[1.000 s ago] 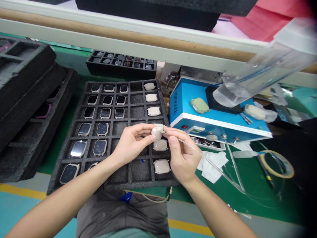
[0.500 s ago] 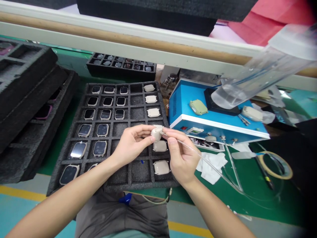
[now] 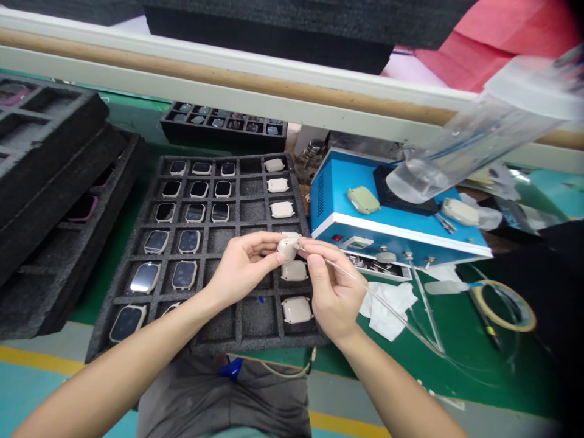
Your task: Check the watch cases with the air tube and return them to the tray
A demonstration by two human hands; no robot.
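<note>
A green bench mat (image 3: 456,328) runs under a pale rail, carrying a black foam tray (image 3: 241,316) of watch bodies. Just right of the tray stands a blue machine box (image 3: 337,188). Above the tray's right column, the left hand (image 3: 239,267) pinches a beige watch case (image 3: 287,247) between thumb and fingers. The right hand (image 3: 335,289) pinches a thin clear tube (image 3: 387,304), its tip touching the case.
</note>
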